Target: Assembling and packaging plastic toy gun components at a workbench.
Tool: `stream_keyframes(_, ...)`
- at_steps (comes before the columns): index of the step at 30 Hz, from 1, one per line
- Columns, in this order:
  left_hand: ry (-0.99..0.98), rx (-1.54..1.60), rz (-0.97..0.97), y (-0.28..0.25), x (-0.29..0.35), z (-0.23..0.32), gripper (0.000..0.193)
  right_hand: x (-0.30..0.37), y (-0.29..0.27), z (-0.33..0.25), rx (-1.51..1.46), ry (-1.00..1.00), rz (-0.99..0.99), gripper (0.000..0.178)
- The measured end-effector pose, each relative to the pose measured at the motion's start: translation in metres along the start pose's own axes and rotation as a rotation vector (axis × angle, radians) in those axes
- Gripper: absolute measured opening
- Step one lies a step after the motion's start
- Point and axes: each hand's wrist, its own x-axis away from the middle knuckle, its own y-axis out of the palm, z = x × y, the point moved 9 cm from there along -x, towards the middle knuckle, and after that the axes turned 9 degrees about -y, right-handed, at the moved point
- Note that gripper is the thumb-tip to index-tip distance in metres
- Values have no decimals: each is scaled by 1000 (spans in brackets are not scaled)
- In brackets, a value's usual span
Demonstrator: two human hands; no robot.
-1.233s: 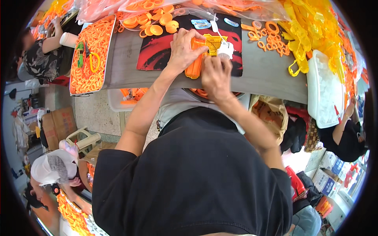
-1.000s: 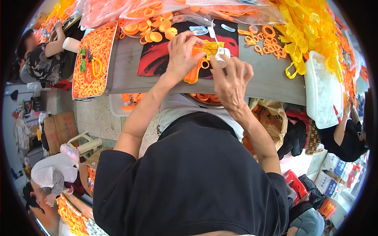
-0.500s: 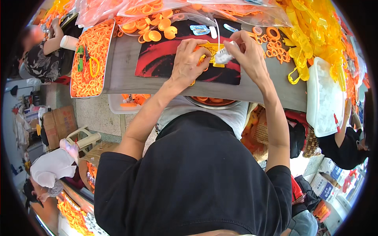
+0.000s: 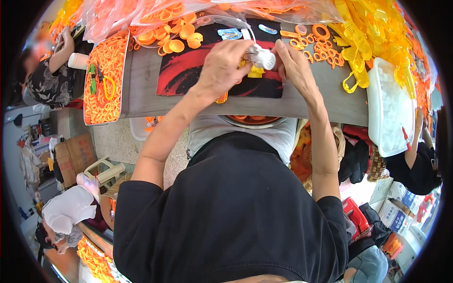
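Observation:
My left hand (image 4: 225, 67) is closed on a small white ribbed plastic piece (image 4: 264, 58) above a dark mat with red streaks (image 4: 181, 70). The piece is blurred, and its exact kind does not show. Just to its right is my right hand (image 4: 297, 68), its fingers curled close to the piece; what they hold, if anything, is hidden. Beneath the hands lies a yellow plastic part (image 4: 256, 72), mostly covered by my left hand. An orange-yellow piece (image 4: 222, 98) pokes out below my left wrist at the mat's front edge.
A tray of small orange rings (image 4: 106, 54) stands left, with green-handled cutters (image 4: 92, 78) on top. Orange cups (image 4: 177, 45), blue stickers (image 4: 230, 34) and clear bags (image 4: 141, 14) lie at the back. Yellow parts (image 4: 351, 35) and a white bin (image 4: 375, 108) are at right.
The white piece has passed from my right hand to my left. My right hand now curls beside it. The whole view has shifted slightly.

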Motion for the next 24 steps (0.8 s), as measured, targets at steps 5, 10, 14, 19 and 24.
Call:
stream_keyframes(5, -166, 380, -71, 4, 13, -34, 53, 5, 15, -42, 618, -726, -37, 37)
stream_keyframes(10, -121, 261, 19, 9, 20, -33, 56, 3, 0, -53, 563, -863, 22, 12)
stream_keyframes(14, -133, 227, 7, 10, 28, -40, 54, 48, 11, -88, 758, -860, -10, 9)
stream_keyframes(19, -58, 196, -12, 13, 26, -32, 50, 121, 79, -75, 479, -680, -147, 8)
stream_keyframes(24, -10, 220, -24, 11, 26, -30, 48, 82, 39, -40, 295, -330, 361, 15)
